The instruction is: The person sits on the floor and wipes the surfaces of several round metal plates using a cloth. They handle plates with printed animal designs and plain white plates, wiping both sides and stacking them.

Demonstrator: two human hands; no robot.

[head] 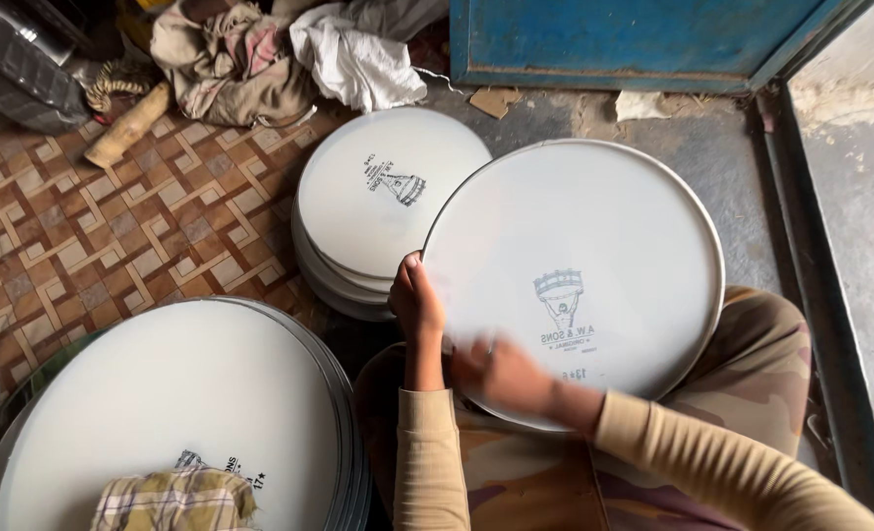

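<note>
A round white drumhead [594, 226] with a metal rim and a printed grey emblem rests tilted over my lap. My left hand [415, 300] grips its left rim, fingers curled over the edge. My right hand [501, 376] lies on the drumhead's lower face, blurred by motion, and holds nothing that I can make out. I sit cross-legged in camouflage trousers and long tan sleeves.
A stack of smaller white drumheads [383, 197] lies on the patterned floor mat [83, 236] just left of the held one. A larger stack [172, 393] sits at lower left with a checked cloth [176, 500] on it. Crumpled rags [290, 54] and a blue metal door [634, 39] are behind.
</note>
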